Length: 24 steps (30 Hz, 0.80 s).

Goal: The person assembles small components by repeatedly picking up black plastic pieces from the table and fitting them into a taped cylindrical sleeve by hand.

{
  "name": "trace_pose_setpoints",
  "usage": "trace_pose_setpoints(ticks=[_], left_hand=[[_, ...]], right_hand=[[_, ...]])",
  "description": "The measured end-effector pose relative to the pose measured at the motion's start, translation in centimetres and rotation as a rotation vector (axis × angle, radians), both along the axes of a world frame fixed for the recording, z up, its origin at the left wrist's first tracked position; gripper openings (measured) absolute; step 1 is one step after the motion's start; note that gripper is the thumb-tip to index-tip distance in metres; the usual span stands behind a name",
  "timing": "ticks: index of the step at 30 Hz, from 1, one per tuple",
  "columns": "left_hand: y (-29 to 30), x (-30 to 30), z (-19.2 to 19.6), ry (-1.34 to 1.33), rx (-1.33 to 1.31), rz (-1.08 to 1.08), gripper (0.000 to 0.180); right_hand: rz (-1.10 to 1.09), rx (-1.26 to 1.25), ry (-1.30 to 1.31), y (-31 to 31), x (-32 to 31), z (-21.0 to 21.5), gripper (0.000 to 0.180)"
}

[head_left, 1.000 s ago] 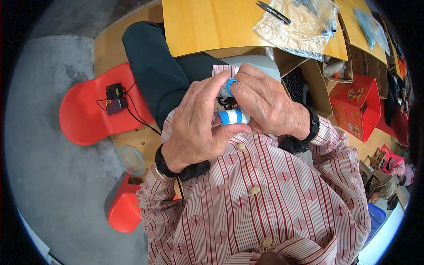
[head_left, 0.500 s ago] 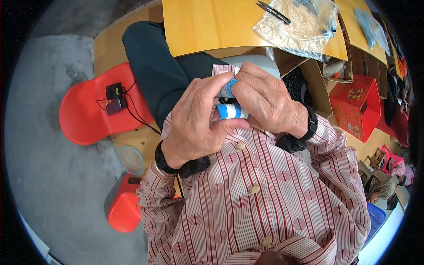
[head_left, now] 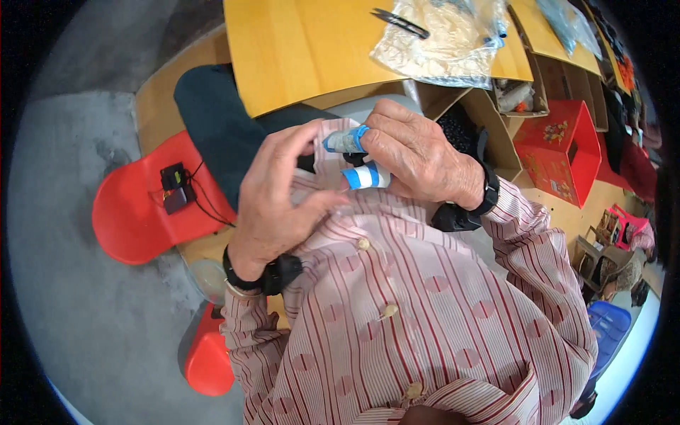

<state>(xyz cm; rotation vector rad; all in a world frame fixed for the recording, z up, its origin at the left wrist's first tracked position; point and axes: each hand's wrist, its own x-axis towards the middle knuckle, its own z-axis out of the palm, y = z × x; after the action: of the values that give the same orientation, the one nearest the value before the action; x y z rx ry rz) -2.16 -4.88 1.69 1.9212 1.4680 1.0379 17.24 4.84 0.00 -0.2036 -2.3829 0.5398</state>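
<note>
My right hand (head_left: 425, 156) is closed on two short, stubby pieces whose ends stick out to its left. The upper piece (head_left: 345, 141) is grey with blue bands; the lower piece (head_left: 365, 176) has blue and white stripes. Something dark shows between them, and my fingers hide the rest, so I cannot tell whether they are joined. To the left, my left hand (head_left: 273, 195) is open, its thumb and fingers spread apart around the free ends without gripping them. Both hands are above my lap, in front of my striped shirt (head_left: 397, 283).
Ahead stands a yellow wooden table (head_left: 304, 49) bearing black thread snips (head_left: 401, 23) and a clear plastic bag (head_left: 439, 46). A red stool (head_left: 131, 212) with a black device (head_left: 176, 190) is at the left. Cardboard boxes (head_left: 496, 134) and a red box (head_left: 556, 152) stand at the right.
My left hand has let go of the pieces and moved left, its fingers spreading. More of the grey and blue piece shows. The whole view has shifted slightly.
</note>
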Motion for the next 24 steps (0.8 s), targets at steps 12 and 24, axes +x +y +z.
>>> trace_pose_setpoints(ticks=[12, 24], left_hand=[[1.2, -4.6, -3.9, 0.092, -0.356, 0.122, 0.039], [2.1, -6.3, -5.0, 0.017, -0.426, 0.160, 0.036]], right_hand=[[-0.774, -0.319, -0.117, 6.1, 14.0, -1.7, 0.024], [-1.217, -0.437, -0.580, 4.6, 33.0, -14.7, 0.022]])
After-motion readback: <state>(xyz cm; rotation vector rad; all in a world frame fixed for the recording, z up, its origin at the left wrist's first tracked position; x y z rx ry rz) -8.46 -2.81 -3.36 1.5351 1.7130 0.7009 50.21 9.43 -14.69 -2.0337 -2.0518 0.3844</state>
